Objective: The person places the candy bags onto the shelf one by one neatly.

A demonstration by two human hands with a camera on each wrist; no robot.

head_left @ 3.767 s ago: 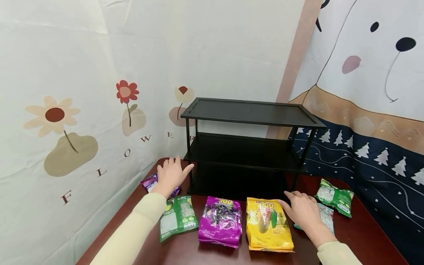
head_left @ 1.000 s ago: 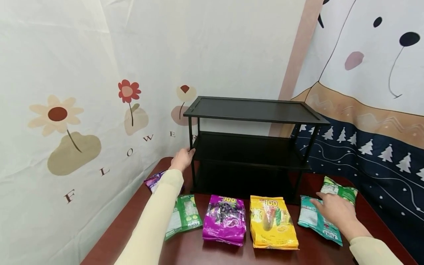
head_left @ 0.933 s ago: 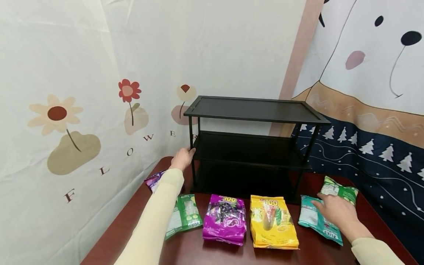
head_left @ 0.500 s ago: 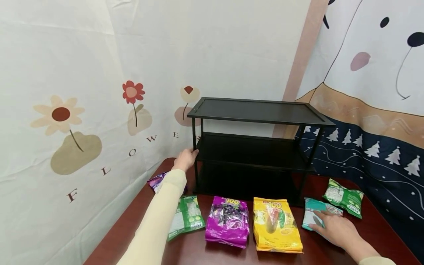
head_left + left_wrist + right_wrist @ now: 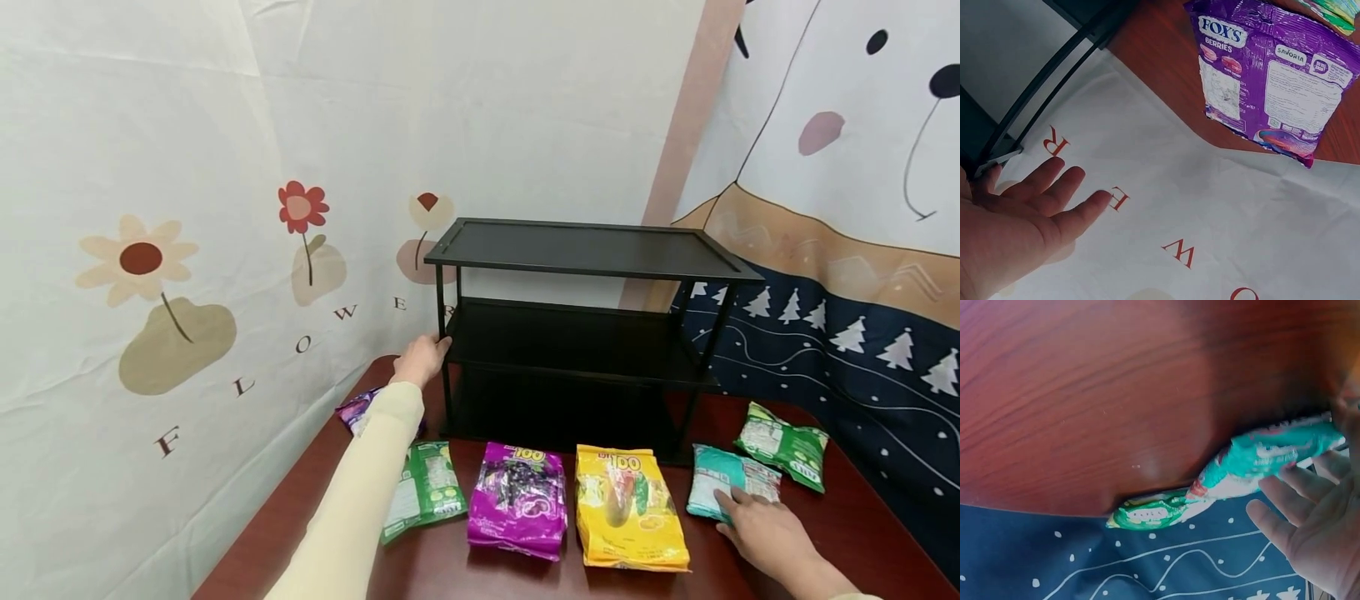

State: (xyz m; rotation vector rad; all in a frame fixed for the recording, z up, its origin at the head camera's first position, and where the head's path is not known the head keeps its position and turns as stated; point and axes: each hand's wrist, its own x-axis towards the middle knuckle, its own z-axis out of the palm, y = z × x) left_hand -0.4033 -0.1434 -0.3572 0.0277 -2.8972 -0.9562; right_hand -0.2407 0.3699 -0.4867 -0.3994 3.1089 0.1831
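teal packet (image 5: 738, 473) at the right fingers (image 5: 1284, 499)

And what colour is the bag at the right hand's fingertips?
Teal, with a pale panel; the bag shows best in the head view.

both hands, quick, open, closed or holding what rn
Left hand: closed, pinching the black rack at its edge.
Right hand: open, fingers at the teal packet.
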